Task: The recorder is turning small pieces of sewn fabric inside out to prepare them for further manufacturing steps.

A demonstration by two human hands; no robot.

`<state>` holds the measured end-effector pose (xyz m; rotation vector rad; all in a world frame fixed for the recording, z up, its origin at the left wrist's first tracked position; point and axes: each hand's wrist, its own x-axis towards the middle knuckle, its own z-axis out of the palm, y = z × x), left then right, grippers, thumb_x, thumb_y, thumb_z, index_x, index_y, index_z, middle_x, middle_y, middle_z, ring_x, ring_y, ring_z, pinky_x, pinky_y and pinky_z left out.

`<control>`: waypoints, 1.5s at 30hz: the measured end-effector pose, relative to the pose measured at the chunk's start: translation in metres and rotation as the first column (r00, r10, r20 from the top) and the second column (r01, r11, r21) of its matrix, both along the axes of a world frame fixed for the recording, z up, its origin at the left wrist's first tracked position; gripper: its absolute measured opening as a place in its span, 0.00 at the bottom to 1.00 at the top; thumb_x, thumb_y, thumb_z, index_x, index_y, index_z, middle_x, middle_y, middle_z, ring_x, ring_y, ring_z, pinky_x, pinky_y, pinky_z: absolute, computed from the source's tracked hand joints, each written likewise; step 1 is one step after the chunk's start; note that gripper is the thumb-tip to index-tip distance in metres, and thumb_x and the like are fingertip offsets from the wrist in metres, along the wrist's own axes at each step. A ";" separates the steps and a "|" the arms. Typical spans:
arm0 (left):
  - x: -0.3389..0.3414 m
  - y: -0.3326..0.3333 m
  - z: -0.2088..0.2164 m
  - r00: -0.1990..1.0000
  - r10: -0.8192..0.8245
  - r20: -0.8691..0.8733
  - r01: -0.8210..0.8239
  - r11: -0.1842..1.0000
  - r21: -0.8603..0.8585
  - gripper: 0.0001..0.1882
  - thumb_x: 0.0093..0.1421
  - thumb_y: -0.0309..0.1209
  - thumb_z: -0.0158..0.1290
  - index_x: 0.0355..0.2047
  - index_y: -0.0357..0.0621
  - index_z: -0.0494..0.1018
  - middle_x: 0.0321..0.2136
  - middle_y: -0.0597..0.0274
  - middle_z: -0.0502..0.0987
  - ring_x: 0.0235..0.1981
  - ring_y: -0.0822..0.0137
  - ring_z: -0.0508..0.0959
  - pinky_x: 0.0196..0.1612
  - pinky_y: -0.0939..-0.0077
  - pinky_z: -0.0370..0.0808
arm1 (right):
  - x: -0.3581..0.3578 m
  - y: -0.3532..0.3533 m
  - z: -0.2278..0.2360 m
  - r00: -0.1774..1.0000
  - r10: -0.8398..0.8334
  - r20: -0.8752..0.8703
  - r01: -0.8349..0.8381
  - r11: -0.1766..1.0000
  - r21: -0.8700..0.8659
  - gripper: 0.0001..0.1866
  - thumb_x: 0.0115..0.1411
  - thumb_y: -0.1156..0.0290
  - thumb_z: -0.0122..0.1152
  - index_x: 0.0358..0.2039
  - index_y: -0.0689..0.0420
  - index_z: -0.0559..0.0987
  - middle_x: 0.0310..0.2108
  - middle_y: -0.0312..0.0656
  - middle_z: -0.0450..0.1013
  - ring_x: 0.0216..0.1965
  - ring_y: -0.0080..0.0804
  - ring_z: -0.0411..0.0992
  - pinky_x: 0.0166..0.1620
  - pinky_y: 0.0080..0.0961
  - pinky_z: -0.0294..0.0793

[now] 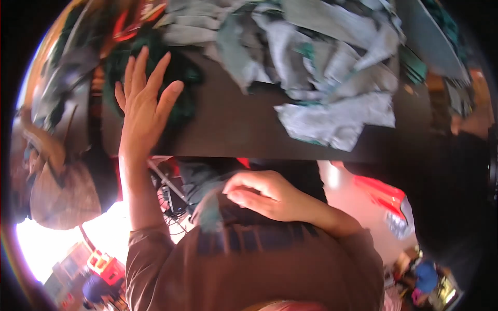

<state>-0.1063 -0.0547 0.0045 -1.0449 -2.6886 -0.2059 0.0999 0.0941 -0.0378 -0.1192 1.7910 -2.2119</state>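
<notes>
My left hand (142, 103) is open, fingers spread, its back toward me. It is over a dark green cloth bundle (181, 106) at the table's left; whether the palm touches the bundle is hidden. Close to my body, past the table's front edge, my right hand (270, 194) is bent inward with thumb and fingers curled together. A grey-green cloth piece (210, 215), smeared by motion, hangs at its fingertips in front of my shirt. Farther off, a loose heap of grey cloth pieces (332, 67) with green edges covers the table's far right.
The dark tabletop (233, 122) runs across in front of me. A red object (127, 28) lies at its far left. On the left, another person's arm (46, 142) is visible. A red bag (381, 194) is at lower right, and a red crate (106, 267) stands at lower left.
</notes>
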 end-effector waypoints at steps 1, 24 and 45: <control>-0.012 0.001 -0.016 0.999 0.037 -0.025 -0.040 0.988 -0.151 0.25 0.60 0.48 0.44 0.56 0.57 0.64 0.60 0.59 0.57 0.64 0.55 0.50 0.62 0.51 0.40 | 0.003 0.000 -0.004 0.995 -0.024 -0.093 0.031 0.997 0.067 0.08 0.61 0.71 0.51 0.36 0.62 0.72 0.29 0.38 0.72 0.30 0.23 0.69 0.35 0.20 0.69; 0.080 0.098 -0.022 0.727 -0.686 0.010 0.636 0.680 0.366 0.15 0.41 0.23 0.54 0.34 0.42 0.72 0.34 0.62 0.73 0.34 0.61 0.73 0.45 0.62 0.67 | 0.032 0.027 0.007 0.969 -0.244 0.029 0.245 0.970 -0.013 0.07 0.60 0.70 0.52 0.34 0.61 0.73 0.26 0.39 0.72 0.29 0.23 0.70 0.34 0.20 0.69; 0.116 0.042 0.009 0.419 -0.702 0.576 0.068 0.656 0.752 0.20 0.57 0.35 0.53 0.44 0.31 0.70 0.38 0.49 0.72 0.39 0.55 0.73 0.44 0.69 0.68 | 0.038 0.033 0.027 0.738 -0.673 -0.043 0.646 0.724 -0.241 0.07 0.56 0.78 0.58 0.36 0.63 0.76 0.29 0.31 0.72 0.27 0.13 0.63 0.32 0.12 0.62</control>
